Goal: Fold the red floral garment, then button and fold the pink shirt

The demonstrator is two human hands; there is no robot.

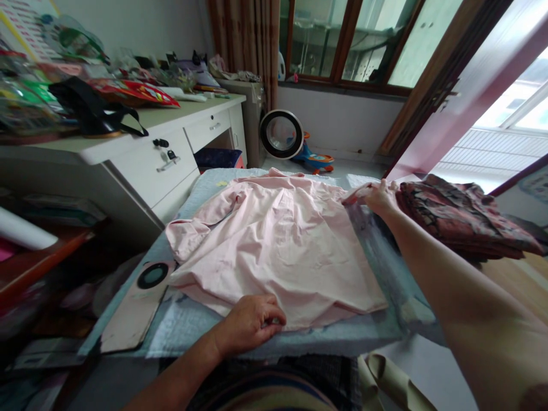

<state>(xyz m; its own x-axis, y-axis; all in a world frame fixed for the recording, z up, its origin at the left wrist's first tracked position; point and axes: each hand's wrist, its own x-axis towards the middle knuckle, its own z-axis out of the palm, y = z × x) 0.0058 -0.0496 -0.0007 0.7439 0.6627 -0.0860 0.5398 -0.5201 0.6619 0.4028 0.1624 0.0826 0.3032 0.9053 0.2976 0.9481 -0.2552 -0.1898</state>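
1. The left hand [250,322] pinches the near hem of the pink shirt [278,245] with curled fingers
2. The shirt lies flat on the padded board [188,322]
3. The right hand [379,197] grips the far sleeve, beside the folded dark clothes [462,220]

Two bare forearms are seen coming in from the bottom of the view, and no sleeve is seen on either as far up as the picture goes. The left hand [250,322] and the right hand [379,197] are ungloved. No ring or watch can be made out. Below them, a dark checked and striped garment [274,382] is worn.
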